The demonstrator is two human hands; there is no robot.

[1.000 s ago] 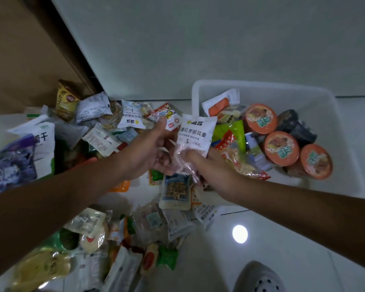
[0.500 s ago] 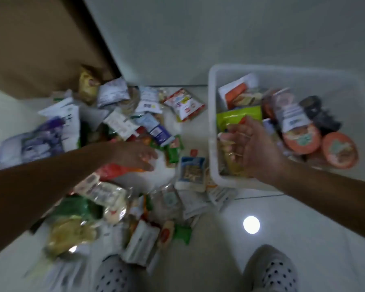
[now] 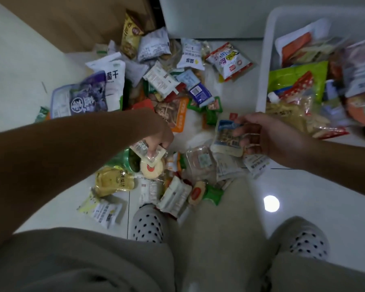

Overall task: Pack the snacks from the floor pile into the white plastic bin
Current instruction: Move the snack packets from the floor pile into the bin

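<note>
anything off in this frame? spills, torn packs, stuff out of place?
Nothing spilled or visibly torn. The snacks are still a loose heap on the floor, as the task expects. One white packet lies apart from the heap, near the left foot. Left hand pinches a clear-wrapped biscuit; right hand grips a blue-and-white pack beside the white plastic bin.

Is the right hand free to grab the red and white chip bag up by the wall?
Probably not yet: the right hand already grips a blue-topped packet. The chip bag lies uncovered on the floor, with nothing on top.
</note>
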